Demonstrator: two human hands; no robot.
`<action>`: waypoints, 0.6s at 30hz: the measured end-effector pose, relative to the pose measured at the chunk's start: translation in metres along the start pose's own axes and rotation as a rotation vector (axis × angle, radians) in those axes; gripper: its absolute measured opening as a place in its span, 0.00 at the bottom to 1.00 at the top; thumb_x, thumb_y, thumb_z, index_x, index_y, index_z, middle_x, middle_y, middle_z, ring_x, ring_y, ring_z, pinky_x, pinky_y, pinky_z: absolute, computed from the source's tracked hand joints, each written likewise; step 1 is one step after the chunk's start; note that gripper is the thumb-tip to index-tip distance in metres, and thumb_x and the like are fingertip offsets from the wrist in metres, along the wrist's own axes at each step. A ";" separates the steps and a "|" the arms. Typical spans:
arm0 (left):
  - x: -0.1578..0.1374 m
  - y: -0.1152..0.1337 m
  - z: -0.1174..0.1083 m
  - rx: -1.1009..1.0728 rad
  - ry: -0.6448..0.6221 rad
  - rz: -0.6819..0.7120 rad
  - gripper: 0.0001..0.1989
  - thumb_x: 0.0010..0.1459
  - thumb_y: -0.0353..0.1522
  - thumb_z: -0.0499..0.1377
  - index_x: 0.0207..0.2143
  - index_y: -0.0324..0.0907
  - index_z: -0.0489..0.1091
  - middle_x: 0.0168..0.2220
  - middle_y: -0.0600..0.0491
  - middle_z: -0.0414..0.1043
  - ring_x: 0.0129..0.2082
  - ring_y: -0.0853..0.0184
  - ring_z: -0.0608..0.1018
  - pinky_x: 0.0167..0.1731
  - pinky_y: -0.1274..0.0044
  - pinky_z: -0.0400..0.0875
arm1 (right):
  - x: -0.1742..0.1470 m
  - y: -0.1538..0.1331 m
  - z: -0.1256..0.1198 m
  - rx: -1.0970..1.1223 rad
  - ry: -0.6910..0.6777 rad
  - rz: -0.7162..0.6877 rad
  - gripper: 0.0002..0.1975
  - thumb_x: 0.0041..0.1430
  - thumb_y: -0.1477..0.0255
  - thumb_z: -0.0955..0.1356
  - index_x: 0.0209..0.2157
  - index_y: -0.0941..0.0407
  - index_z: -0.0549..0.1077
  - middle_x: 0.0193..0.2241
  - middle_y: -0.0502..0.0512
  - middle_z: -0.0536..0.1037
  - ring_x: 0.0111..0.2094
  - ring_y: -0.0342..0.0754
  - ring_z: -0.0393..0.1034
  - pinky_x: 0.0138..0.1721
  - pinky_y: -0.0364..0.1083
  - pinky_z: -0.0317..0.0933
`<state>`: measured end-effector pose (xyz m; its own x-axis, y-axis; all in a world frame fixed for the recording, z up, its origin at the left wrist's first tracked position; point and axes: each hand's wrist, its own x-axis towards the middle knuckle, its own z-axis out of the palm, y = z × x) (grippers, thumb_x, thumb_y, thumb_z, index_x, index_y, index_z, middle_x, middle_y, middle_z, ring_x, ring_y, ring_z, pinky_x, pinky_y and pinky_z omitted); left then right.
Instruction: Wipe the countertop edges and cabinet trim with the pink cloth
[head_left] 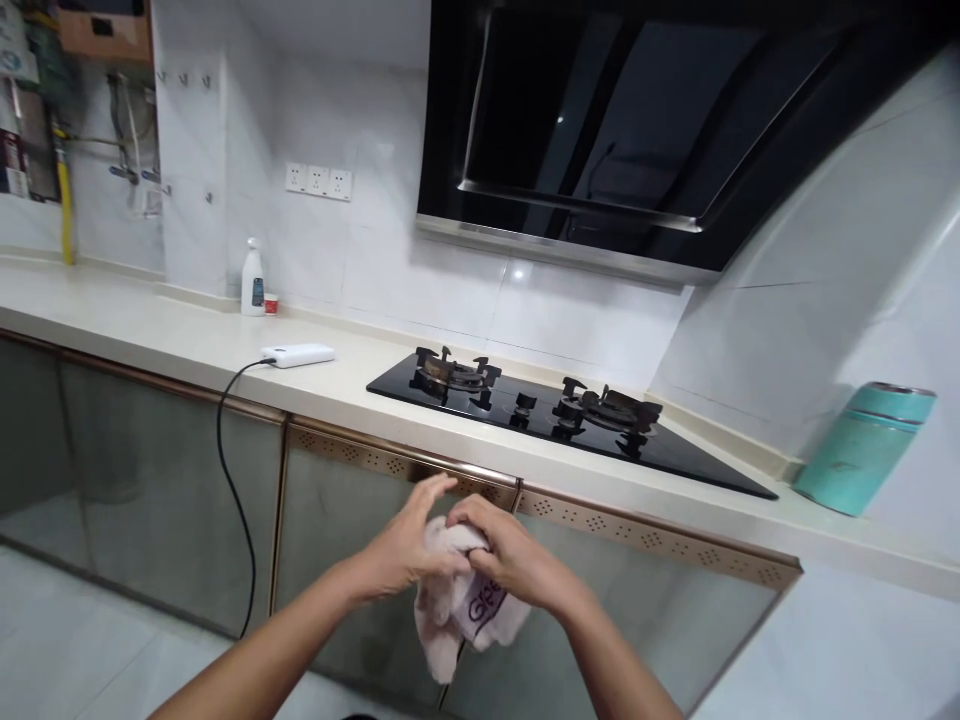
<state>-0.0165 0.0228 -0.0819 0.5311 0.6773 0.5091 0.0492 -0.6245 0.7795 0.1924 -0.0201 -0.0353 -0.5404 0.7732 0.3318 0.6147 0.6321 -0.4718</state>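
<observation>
A pale pink cloth [439, 625] with dark lettering hangs bunched in front of the lower cabinet doors, below the counter's front edge. My right hand [510, 550] is closed on its upper part, fingers curled over the top. From the other side my left hand [401, 545] holds the cloth too, its lower digit pressed against the fabric while an upper finger reaches out above it. Folds of the cloth hang down beneath both hands. Parts of the fingertips are hidden in the fabric.
A black gas hob [525, 405] with two burners is set in the counter [345, 395], under a dark range hood [600, 120]. A turquoise canister [862, 450] stands at the right. Leftward are a white power bank-like device [300, 355] with a black cable [223, 450] and a white spray bottle [253, 280].
</observation>
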 end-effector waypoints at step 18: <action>-0.025 -0.062 -0.062 0.099 1.129 -0.335 0.25 0.50 0.51 0.62 0.41 0.42 0.71 0.38 0.49 0.75 0.39 0.59 0.77 0.43 0.67 0.72 | 0.000 0.098 -0.165 -0.706 0.552 0.550 0.24 0.67 0.56 0.56 0.42 0.55 0.76 0.51 0.64 0.73 0.53 0.61 0.65 0.52 0.61 0.59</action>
<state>-0.0853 0.0680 -0.1204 -0.5666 0.7426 0.3572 0.1353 -0.3438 0.9292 0.3477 0.0502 0.0527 0.1428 0.7661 0.6266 0.9872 -0.0645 -0.1461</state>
